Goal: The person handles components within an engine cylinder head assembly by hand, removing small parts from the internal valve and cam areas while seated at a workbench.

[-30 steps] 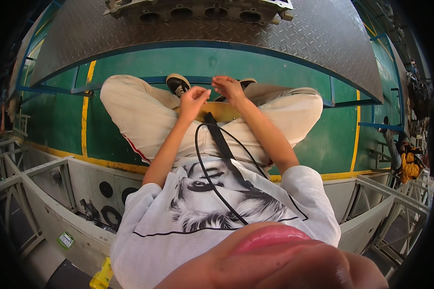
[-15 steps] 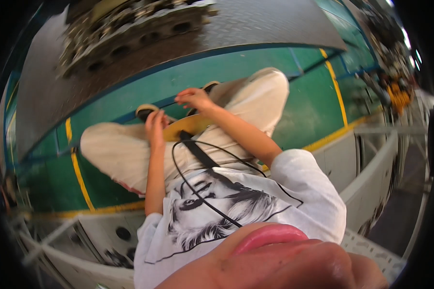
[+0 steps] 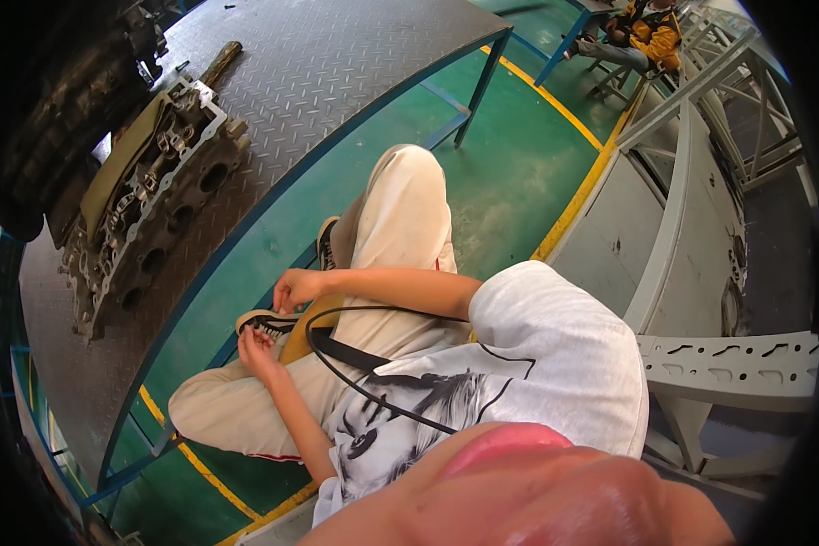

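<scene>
My left hand (image 3: 259, 353) is over my lower leg, beside a black-and-white shoe (image 3: 268, 323). Its fingers are loosely bent and slightly apart, with nothing visible in them. Just beyond it my right hand (image 3: 297, 289) hangs above the other shin, fingers curving down and apart, no object seen in them. The two hands do not touch. A thin black cable (image 3: 311, 329) loops across my lap, close to a black strap (image 3: 350, 353). Between my legs shows a yellowish flat piece (image 3: 298, 342), partly hidden.
A blue-framed table with a tread-plate top (image 3: 291, 100) stands ahead and left. An engine cylinder head (image 3: 159, 241) lies on it, near a larger dark engine (image 3: 59, 100). Grey metal framing (image 3: 673, 237) runs along my right. A person in a yellow-black jacket (image 3: 657, 41) sits far right.
The view has swung to the right, bringing the seated person and more metal framing into sight. My right hand's fingers, earlier stretched out, now bend downward. Both hands stay near my shins.
</scene>
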The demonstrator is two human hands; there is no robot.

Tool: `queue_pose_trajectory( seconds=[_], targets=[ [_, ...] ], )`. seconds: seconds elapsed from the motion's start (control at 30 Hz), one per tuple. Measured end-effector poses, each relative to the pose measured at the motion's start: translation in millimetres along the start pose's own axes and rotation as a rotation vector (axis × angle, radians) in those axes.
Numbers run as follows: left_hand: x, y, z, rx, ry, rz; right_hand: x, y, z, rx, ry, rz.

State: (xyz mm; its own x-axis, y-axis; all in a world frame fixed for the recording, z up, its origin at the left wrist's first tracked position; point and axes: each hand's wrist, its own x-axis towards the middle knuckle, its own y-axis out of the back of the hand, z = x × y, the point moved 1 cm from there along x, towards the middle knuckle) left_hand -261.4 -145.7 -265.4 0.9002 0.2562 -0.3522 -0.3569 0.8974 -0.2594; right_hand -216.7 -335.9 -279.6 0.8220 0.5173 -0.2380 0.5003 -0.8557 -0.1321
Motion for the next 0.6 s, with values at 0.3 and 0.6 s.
queue_pose_trajectory(
  seconds=[0.3, 0.6],
  targets=[
    [9, 9, -9, 0.035, 0.019, -0.025, 2, -4, 5, -0.186, -0.027, -0.03],
    [21, 26, -12, 0.212, 0.021, -0.108, -2, -3, -1, -0.296, -0.093, -0.17]
  ],
)
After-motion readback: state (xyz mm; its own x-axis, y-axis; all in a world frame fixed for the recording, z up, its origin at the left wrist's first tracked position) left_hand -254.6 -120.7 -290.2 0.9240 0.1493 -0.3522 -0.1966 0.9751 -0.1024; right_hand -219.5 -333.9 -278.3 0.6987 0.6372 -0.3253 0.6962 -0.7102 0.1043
